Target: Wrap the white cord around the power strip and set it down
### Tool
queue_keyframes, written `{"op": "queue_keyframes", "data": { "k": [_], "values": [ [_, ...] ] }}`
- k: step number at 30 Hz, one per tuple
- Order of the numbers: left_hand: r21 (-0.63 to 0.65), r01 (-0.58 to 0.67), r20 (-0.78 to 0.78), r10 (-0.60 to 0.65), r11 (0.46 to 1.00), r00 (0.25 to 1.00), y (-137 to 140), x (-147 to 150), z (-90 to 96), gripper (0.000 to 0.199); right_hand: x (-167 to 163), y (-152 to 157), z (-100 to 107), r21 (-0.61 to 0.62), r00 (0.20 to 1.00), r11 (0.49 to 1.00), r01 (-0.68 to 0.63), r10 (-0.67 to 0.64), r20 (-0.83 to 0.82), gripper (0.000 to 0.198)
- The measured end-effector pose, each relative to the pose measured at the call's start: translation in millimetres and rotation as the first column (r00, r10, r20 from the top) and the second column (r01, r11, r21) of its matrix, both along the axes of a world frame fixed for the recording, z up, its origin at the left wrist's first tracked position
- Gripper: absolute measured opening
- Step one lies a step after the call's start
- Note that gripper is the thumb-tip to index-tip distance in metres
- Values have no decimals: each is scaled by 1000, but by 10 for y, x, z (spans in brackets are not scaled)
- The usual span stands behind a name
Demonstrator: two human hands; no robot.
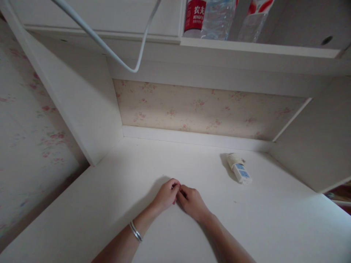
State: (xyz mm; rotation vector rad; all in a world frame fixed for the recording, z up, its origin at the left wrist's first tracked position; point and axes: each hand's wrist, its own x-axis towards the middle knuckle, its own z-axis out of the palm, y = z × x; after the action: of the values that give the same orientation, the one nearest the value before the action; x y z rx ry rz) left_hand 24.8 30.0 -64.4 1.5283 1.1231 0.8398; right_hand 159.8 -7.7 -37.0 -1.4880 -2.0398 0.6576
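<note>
Over the middle of the white desktop (131, 175), my left hand (166, 193) and my right hand (193, 202) meet at the fingertips. The fingers of both are curled into a pinch. Whatever they hold, if anything, is hidden or too small to make out. Silver bangles (136, 231) circle my left wrist. To the right of my hands, apart from them, lies a white power strip (241, 172) with its cord (233, 159) wound up at the far end and blue-and-white labels on it.
Above the desk, a shelf (257, 47) holds a red-labelled bottle (195, 16) and clear plastic bottles (218, 20). A bent white rod or cable (109, 51) hangs in front at the upper left. Side panels (82, 98) and a low back ledge (192, 138) bound the desktop.
</note>
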Motion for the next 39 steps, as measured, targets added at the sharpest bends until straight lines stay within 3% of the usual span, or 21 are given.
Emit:
{"op": "queue_keyframes", "data": {
  "k": [32,39],
  "values": [
    [-10,-9,22,9,1000,1000,10,2,-55,25,3,2,-15,-4,1000,1000,6,-6,-7,22],
    [-16,-10,7,10,1000,1000,-20,4,14,26,160,132,111,-114,992,991,-74,61,-109,26]
  ]
}}
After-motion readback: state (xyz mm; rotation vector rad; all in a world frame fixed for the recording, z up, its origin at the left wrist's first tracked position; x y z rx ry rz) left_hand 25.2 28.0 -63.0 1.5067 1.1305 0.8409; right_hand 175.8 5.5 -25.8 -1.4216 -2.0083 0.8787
